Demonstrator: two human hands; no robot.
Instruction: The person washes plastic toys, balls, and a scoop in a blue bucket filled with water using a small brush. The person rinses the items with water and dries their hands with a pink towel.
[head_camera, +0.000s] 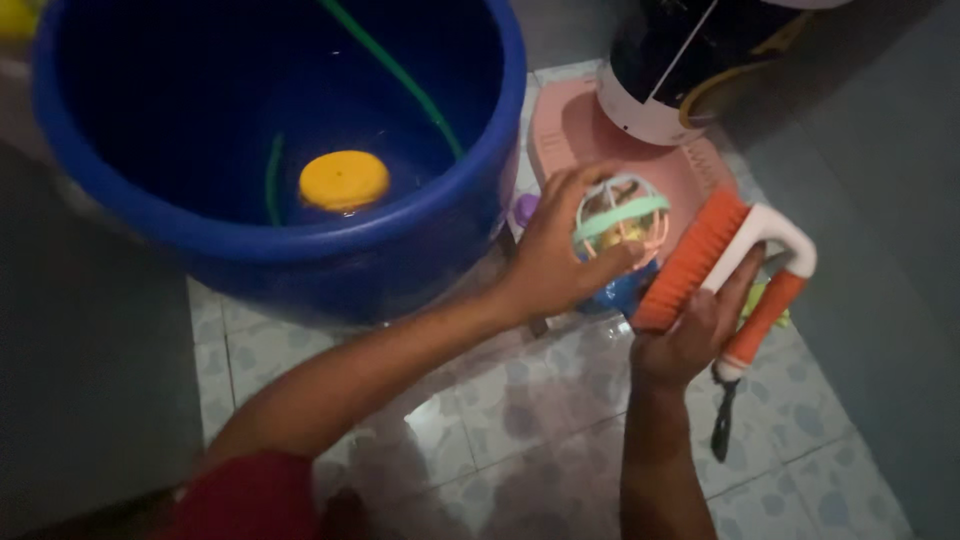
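My left hand (553, 262) grips a small round cage-like toy ball (620, 215) with green and pink ribs. My right hand (695, 335) holds a scrubbing brush (722, 270) with orange bristles, a white back and an orange handle. The bristles sit just right of the ball, close to it. A black loop (723, 418) hangs from the brush's handle end. Both hands are over a wet tiled floor (520, 420).
A large blue tub (300, 250) holds water, a floating yellow disc (344, 180) and a green hose (400, 75). A pink plastic piece (575, 130) lies behind the ball. A dark round container (680, 70) stands at the top right. A blue object (615, 292) lies under the hands.
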